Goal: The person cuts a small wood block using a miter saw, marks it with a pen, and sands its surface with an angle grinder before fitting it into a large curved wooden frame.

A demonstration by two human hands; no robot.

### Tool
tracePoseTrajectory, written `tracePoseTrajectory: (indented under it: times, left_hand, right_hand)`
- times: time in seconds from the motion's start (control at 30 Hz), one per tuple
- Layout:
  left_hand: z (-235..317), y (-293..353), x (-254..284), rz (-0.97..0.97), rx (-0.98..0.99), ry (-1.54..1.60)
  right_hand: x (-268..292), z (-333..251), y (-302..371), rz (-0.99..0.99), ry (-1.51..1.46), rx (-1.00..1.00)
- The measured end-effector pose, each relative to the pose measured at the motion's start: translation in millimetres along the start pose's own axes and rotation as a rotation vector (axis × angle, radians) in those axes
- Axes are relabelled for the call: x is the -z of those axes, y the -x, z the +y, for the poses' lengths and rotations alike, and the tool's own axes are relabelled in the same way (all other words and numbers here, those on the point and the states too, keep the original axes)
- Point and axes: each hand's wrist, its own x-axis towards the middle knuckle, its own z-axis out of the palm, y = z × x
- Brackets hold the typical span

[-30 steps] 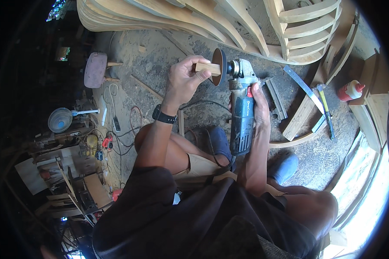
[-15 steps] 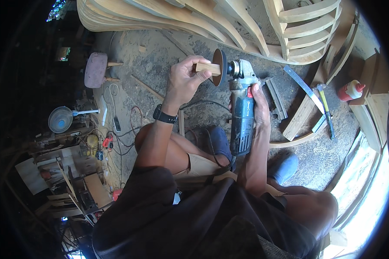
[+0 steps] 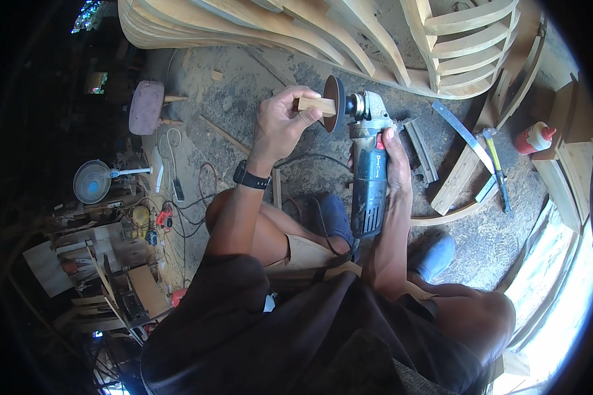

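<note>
An angle grinder [image 3: 370, 174] with a dark blue body and a red switch lies in my right hand [image 3: 398, 164], fingers wrapped round its casing. Its round sanding disc [image 3: 334, 100] stands on edge, facing left. Between thumb and fingers, my left hand [image 3: 282, 122] pinches a small wood block [image 3: 315, 105]. The block's right end is against the disc's face, or very close to it. The fingertips are only a short way from the disc. A dark cord runs down from the grinder's lower end.
A large curved wooden rib frame [image 3: 296, 33] fills the far side. To the right are a hammer [image 3: 497, 168], a metal square [image 3: 464, 135], planks [image 3: 460, 178] and a red-capped glue bottle [image 3: 535, 139]. A stool [image 3: 146, 107], a fan [image 3: 92, 182] and cables lie left.
Both hands, the block and the grinder stay in almost the same place. The fan's blades show more distinctly now.
</note>
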Motion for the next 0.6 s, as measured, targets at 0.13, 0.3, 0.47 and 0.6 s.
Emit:
tracePoseTrajectory:
  times: [0.13,0.3,0.47,0.6]
  left_hand:
    - [0,1,-2,0.002,-0.012,0.015]
    - [11,1,9,0.024,-0.014,0.102]
    - [16,-6,44,-0.015,-0.17,0.625]
    - [11,-4,51,0.025,-0.172,0.724]
  right_hand:
    - [-1,-2,2,-0.002,0.003,0.003]
    - [2,5,-3,-0.004,-0.056,-0.017]
    - [3,2,-5,-0.043,-0.076,0.053]
    - [4,3,-5,-0.071,-0.124,0.012]
